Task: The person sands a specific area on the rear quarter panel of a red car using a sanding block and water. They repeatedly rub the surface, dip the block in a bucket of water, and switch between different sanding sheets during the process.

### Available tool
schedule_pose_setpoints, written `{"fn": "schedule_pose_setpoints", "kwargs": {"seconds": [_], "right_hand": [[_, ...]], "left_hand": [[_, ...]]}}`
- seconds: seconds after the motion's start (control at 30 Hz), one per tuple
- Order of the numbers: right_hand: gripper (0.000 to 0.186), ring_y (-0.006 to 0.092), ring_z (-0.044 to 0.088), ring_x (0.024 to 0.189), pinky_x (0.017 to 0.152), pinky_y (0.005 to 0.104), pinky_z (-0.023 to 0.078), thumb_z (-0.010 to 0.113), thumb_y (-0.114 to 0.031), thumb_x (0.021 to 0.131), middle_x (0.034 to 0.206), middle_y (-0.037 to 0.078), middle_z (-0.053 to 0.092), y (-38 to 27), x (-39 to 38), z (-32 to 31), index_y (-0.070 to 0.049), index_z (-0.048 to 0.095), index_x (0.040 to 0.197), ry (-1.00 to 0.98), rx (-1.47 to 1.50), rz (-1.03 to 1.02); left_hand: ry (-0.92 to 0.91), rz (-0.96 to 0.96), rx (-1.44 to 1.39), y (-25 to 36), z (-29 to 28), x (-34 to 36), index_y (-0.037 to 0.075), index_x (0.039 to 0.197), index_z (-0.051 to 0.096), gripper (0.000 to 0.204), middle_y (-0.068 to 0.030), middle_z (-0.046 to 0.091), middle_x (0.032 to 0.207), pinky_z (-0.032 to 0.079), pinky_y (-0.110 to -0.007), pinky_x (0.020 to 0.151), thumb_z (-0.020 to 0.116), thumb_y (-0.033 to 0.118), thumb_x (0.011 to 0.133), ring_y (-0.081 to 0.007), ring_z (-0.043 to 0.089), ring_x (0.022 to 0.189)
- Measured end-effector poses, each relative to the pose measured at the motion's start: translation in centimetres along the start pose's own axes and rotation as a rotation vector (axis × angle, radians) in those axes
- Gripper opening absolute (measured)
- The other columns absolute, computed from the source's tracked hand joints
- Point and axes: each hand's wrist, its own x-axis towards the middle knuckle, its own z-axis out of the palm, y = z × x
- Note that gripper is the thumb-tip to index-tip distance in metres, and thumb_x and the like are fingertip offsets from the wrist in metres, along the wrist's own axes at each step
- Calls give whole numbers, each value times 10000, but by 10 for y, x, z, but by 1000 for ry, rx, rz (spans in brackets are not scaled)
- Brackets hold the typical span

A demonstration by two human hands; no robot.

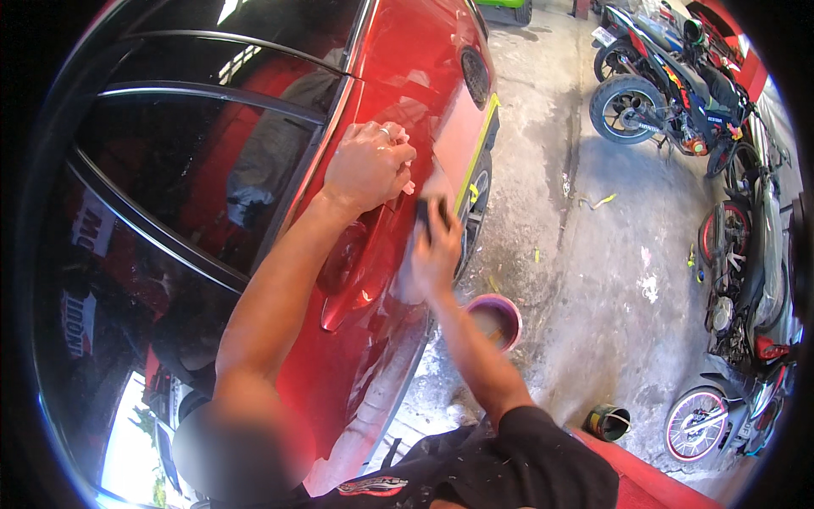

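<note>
Alongside me stands a red car (398, 59), its door and side panel wet and shiny. My left hand (366, 163), with a ring on one finger, is closed over the panel beside the window line. Something pale pinkish and wet, perhaps a rag or sponge, pokes out from its fingers. Lower down, my right hand (438, 254) grips a small dark block (421, 212), pressed to a dull, whitish patch (407, 276) of the panel above the wheel. Yellow-green tape (477, 153) edges the lower bodywork. The block's underside is hidden.
A pink-rimmed bucket (515, 321) of murky water stands on the concrete floor (585, 280) by the wheel. Behind my right elbow a dark can (608, 422) lies tipped. Motorcycles (632, 110) line the right side, and a red edge (627, 475) runs near my shoulder.
</note>
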Motion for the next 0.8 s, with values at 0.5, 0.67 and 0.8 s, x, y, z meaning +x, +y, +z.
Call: {"fn": "schedule_pose_setpoints", "kwargs": {"seconds": [0.5,0.67,0.8], "right_hand": [[510,416,573,1305,1088,442,473,649,49,898,1437,262,564,-8,-73,-20,-67,629,1394,-47,188,-137],[509,392,585,1306,1114,425,456,584,75,865,1451,224,575,25,25,-5,-41,625,1359,-101,149,-190],[537,372,571,1314,1110,431,459,574,74,860,1410,219,597,30,11,2,-31,591,1386,-49,199,-195]], "left_hand": [[12,3,-1,-7,4,-3,134,907,718,163,-72,664,1054,484,-461,896,713,275,824,-300,657,984],[12,10,14,-4,-1,-5,130,911,719,170,-81,670,1056,486,-462,895,706,278,827,-304,661,984],[-12,1,9,-5,1,-4,123,909,733,169,-88,685,1078,489,-454,905,700,272,836,-302,667,1006]]}}
